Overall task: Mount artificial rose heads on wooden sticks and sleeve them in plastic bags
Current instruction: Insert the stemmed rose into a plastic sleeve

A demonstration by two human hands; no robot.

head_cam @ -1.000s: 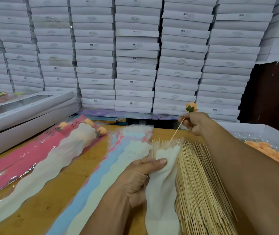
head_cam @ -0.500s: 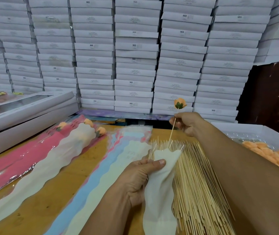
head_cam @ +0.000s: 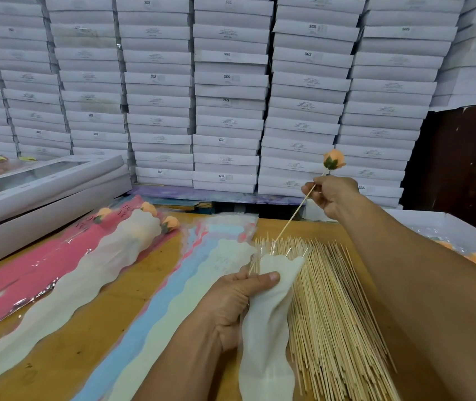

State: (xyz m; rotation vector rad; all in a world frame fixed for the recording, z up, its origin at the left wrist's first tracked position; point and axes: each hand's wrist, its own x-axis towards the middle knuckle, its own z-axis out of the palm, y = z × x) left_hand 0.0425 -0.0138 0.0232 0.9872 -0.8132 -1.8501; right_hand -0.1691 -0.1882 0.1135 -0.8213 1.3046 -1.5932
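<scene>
Pinching peach rose's stick (head_cam: 294,215), right hand (head_cam: 332,195), left hand (head_cam: 236,305) gripping white bag (head_cam: 268,314).

Thin pale wooden sticks (head_cam: 332,308) look matt and dry. The frosted white plastic sleeve (head_cam: 263,337) is smooth and translucent. Glossy clear film covers pink sleeves (head_cam: 28,273). The yellow-brown wooden bench (head_cam: 66,342) looks lightly scuffed.

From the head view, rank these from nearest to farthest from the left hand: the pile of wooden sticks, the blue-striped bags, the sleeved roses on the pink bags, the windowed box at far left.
From the left hand:
1. Pile of wooden sticks, just right of it.
2. Blue-striped bags, just left; too close to call against the sticks.
3. Sleeved roses, up and left.
4. Windowed box, far left.
</scene>
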